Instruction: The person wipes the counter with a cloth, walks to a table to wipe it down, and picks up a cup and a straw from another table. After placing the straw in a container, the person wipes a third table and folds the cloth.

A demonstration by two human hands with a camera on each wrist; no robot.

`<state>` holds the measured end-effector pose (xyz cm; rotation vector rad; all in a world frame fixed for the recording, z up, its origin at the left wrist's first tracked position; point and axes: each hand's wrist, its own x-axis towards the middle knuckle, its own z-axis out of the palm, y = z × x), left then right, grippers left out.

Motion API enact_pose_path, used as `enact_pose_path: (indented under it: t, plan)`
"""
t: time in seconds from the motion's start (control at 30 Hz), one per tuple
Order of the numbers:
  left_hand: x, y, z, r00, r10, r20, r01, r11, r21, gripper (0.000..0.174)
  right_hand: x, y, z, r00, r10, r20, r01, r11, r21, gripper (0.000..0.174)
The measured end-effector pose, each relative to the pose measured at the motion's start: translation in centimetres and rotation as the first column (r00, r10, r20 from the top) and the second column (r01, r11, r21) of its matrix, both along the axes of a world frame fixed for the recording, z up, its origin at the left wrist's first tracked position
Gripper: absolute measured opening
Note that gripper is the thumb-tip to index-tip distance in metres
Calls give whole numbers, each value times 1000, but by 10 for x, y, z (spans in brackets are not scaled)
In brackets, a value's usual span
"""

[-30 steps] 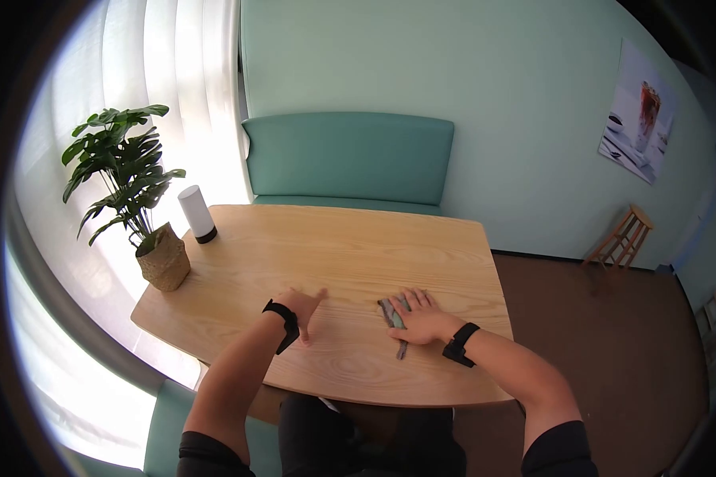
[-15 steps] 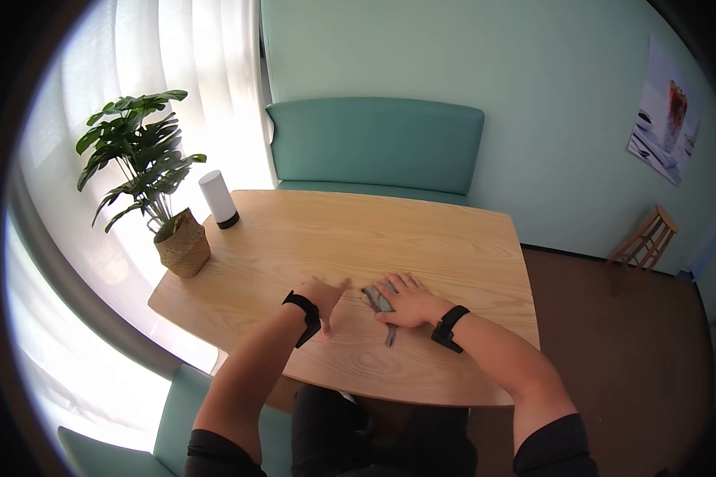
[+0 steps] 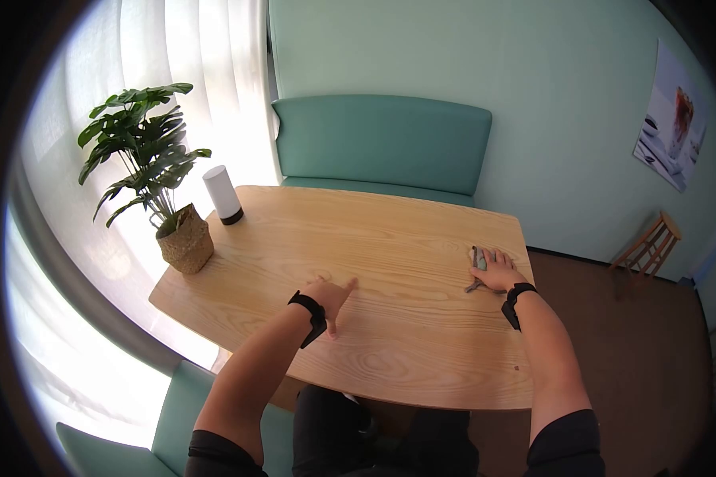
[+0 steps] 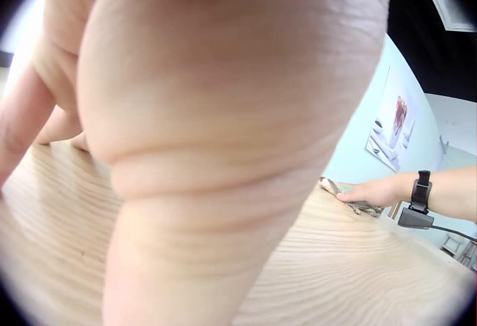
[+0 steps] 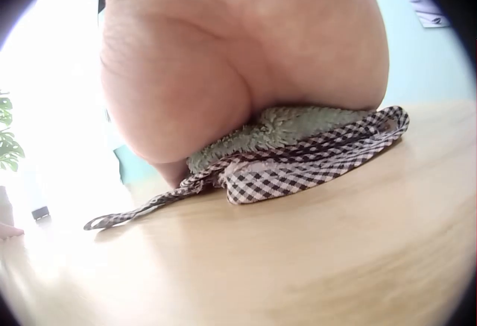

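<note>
- Head view: on the pale wooden bench [image 3: 406,238], a green cloth [image 3: 480,261] is seen near the right-hand edge, largely covered by the right grip [image 3: 498,274]; its fingers are spread and laid over the cloth rather than curled round it; the left grip [image 3: 329,300] is placed well apart, closer to the middle, fingers spread too; black wristbands [image 3: 314,318] are worn on both arms; the left edge is taken by a potted plant [image 3: 187,242], with a white cylinder [image 3: 221,192] stood near it;
- Left wrist view: the frame is nearly filled by the left grip, its fingers reached down to the bench; beyond, the cloth is spotted under the right grip;
- Right wrist view: the cloth is caught up close; green pile is pressed beneath the palm; checked trim [image 5: 298,169] is bunched alongside; a thin checked tie [image 5: 138,212] is trailed across the bench.
</note>
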<state>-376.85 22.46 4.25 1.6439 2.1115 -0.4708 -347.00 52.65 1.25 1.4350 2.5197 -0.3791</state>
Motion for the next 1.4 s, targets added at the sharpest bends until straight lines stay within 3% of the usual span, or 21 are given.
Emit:
enact_pose_path:
  t: [0.23, 0.33, 0.63, 0.83, 0.93, 1.13, 1.4]
  plan:
    - [-4, 0, -6, 999, -21, -29, 22, 999, 38, 152, 0, -19, 2, 998, -55, 22, 54, 997, 48, 87]
    - [-1, 0, -2, 999, -14, -30, 15, 1000, 26, 152, 0, -29, 3, 999, 19, 50, -22, 998, 57, 87]
    - [-3, 2, -4, 1000, -2, 0, 2, 1000, 10, 153, -19, -108, 2, 927, 376, -16, -374, 926, 56, 88]
    - [-2, -2, -3, 999, -11, -42, 12, 1000, 28, 153, -48, -185, 3, 756, 649, -86, -644, 761, 81, 85]
    - [-3, 0, -3, 1000, -24, -21, 24, 1000, 18, 154, -62, -207, 3, 697, 710, -100, -703, 704, 100, 84]
    - [-2, -2, 0, 1000, -23, -5, 23, 1000, 18, 154, -75, -188, -2, 685, 719, -120, -717, 694, 63, 83]
    - [0, -3, 6, 998, 41, 57, -43, 999, 25, 152, -75, -119, 1, 854, 515, -75, -515, 857, 22, 86]
